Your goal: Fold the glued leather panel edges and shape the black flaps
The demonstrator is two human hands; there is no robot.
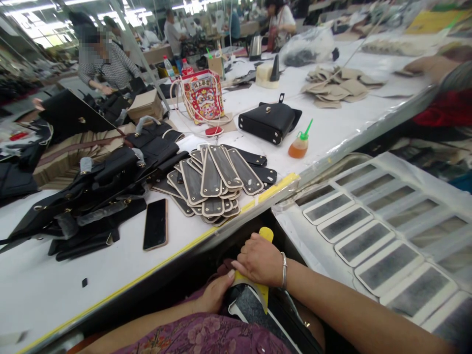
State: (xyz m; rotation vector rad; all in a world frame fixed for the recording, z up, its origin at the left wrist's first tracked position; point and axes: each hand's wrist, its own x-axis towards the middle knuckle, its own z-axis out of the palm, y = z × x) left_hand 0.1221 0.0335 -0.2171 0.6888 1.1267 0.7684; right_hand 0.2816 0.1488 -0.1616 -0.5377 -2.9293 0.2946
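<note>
R hand [260, 259] clenched round yellow curved sheet strip [263, 293]; L hand [217, 293] thumb at its edge, can't tell if pinching. Black, pale-edged flat panel [251, 306] just below grip: uneven pull cd skew it, slip poss. scuff it.

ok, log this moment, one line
right hand: gripping yellow piece; left hand: at its edge; black bag: below hands; phone: on table

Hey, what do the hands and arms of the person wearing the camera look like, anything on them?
The right hand has no glove, and a silver-coloured bangle circles its wrist. The left hand is gloveless too. No sleeve shows on either forearm. Also worn is a purple garment with a flower pattern.
</note>
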